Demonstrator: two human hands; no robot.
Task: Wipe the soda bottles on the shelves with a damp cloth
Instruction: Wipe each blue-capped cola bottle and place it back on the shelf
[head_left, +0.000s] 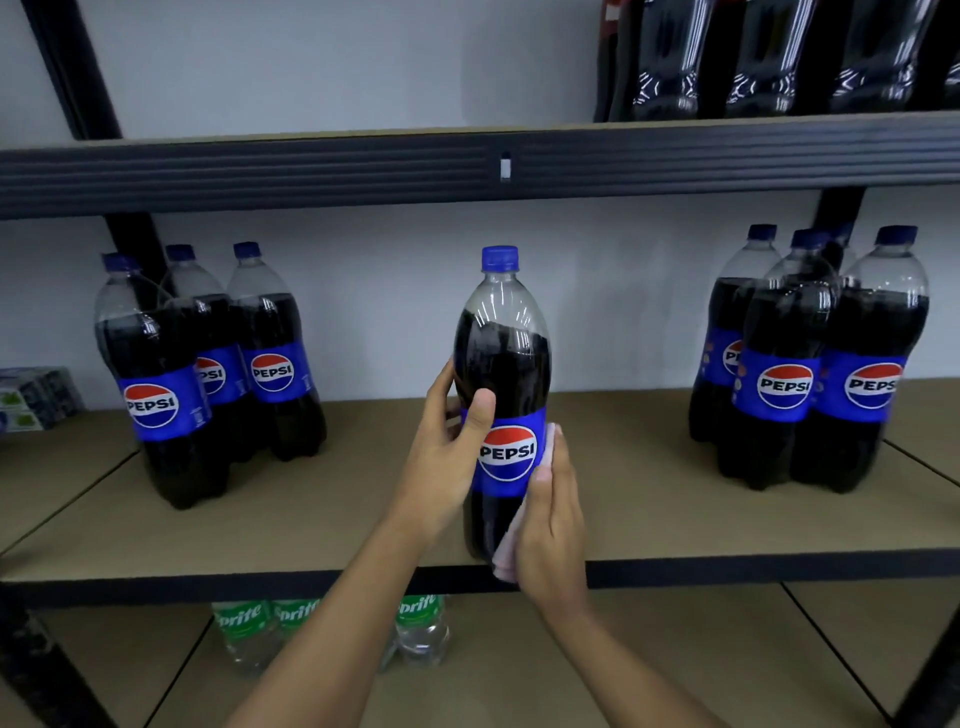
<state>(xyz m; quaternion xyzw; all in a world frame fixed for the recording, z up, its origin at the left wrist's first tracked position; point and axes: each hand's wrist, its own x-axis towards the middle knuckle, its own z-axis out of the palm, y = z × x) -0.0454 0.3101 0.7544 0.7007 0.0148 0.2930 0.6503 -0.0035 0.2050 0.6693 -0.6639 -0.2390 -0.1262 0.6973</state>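
Item: tall blue-capped plastic cola bottle (501, 374), upright, long axis vertical, at front edge of tan board shelf (311, 519). Left hand (447, 457) grips its left flank; flat right hand (553, 525) presses pale pink cloth (505, 556) against its lower right.

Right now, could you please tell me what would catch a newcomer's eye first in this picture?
The single Pepsi bottle at the front of the middle shelf stands out, gripped by the left hand while the right hand presses a pink cloth against its side. More Pepsi bottles stand behind in a left group and a right group.
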